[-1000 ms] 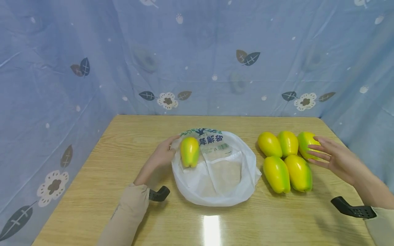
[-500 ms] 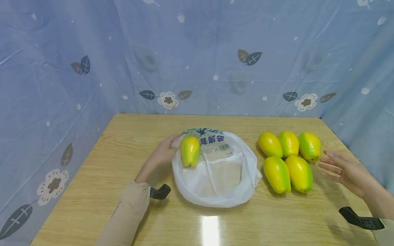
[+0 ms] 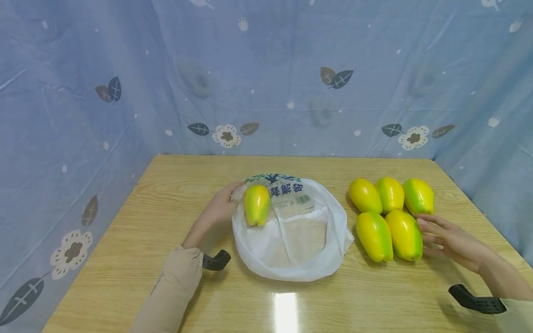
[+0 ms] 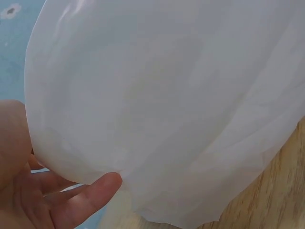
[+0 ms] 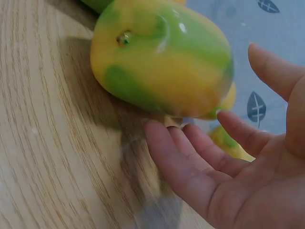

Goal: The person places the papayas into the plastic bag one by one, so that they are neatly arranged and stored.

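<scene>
A white plastic bag point(image 3: 301, 275) with printed lettering lies wide-mouthed at the table's middle. One yellow-green papaya point(image 3: 257, 206) rests inside, toward its left side. My left hand point(image 3: 220, 203) holds the bag's left rim; in the left wrist view its thumb point(image 4: 107, 186) presses the white film at a crease. My right hand point(image 3: 454, 240), fingers spread and slightly bent, is beside the front right papaya point(image 3: 405, 236). In the right wrist view the fingertips lie close to that papaya point(image 5: 167, 57), palm turned toward it; whether they touch is unclear.
Several other papayas stand grouped right of the bag: one at front left point(image 3: 374, 237), and a back row with its rightmost papaya point(image 3: 418, 196). The wooden table point(image 3: 166, 185) ends at a blue patterned curtain point(image 3: 266, 92) at the back and sides.
My right hand first draws back from the rightmost back papaya, then comes forward and left to the front right one. The left hand, bag and papayas stay in place.
</scene>
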{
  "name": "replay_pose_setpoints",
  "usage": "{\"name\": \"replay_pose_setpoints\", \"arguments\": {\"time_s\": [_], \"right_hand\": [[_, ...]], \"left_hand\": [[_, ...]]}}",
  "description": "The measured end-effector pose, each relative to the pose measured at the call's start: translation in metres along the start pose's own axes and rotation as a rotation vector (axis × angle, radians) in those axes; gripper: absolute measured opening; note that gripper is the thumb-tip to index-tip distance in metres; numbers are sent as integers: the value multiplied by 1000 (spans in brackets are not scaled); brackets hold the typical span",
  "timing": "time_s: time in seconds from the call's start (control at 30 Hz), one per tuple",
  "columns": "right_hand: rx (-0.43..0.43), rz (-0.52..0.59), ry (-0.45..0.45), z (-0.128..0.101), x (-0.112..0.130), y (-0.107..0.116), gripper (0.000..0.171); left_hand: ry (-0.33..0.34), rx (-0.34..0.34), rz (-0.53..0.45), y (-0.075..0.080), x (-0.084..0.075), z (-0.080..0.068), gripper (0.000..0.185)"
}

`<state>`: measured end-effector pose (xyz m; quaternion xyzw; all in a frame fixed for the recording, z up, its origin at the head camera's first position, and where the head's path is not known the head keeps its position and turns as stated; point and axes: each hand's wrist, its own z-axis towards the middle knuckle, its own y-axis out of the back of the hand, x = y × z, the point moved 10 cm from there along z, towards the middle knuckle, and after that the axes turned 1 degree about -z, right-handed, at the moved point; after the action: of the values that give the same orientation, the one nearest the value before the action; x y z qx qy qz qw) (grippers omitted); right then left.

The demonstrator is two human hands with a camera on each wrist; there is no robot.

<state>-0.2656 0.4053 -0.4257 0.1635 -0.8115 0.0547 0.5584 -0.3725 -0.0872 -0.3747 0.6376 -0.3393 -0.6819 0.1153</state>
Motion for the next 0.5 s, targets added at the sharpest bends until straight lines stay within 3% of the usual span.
{"name": "replay_pose_setpoints", "arguments": {"time_s": [0.27, 0.5], "right_hand": [[3, -85, -38, 5, -4, -9, 69], [-4, -115, -91, 6, -6, -15, 77]], "left_hand": [[2, -2, 0, -1, -1, 0, 57], [-6, -7, 2, -1, -1, -1, 58]]}}
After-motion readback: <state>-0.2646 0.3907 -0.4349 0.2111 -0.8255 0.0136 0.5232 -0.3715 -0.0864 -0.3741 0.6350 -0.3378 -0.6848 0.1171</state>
